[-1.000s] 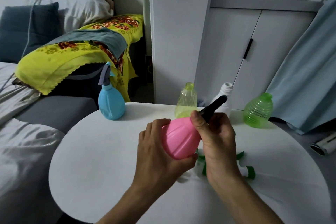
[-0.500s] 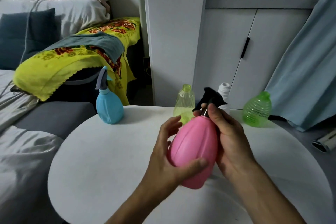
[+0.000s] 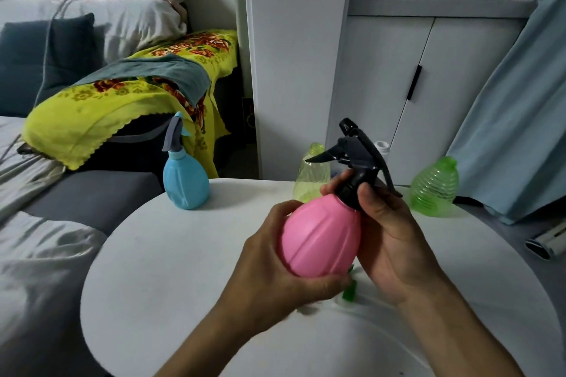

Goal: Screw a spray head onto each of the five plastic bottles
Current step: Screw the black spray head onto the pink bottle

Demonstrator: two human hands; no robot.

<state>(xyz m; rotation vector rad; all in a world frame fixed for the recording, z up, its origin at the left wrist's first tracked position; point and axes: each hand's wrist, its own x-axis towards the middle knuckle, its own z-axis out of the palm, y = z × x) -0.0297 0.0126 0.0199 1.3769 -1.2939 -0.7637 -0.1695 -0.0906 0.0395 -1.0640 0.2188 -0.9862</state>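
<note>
While both hands hold it, pink bottle tilts neck up-right.

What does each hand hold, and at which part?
Left hand holds the pink bottle by its body; right hand grips the black spray head at its collar.

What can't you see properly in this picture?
Head view only:
- White bottle: mostly hidden behind the black spray head.
- Green pieces on the table: blurred and covered by the left hand, right hand and pink bottle.
- Whether the head is fully tight: fingers cover the collar.
</note>
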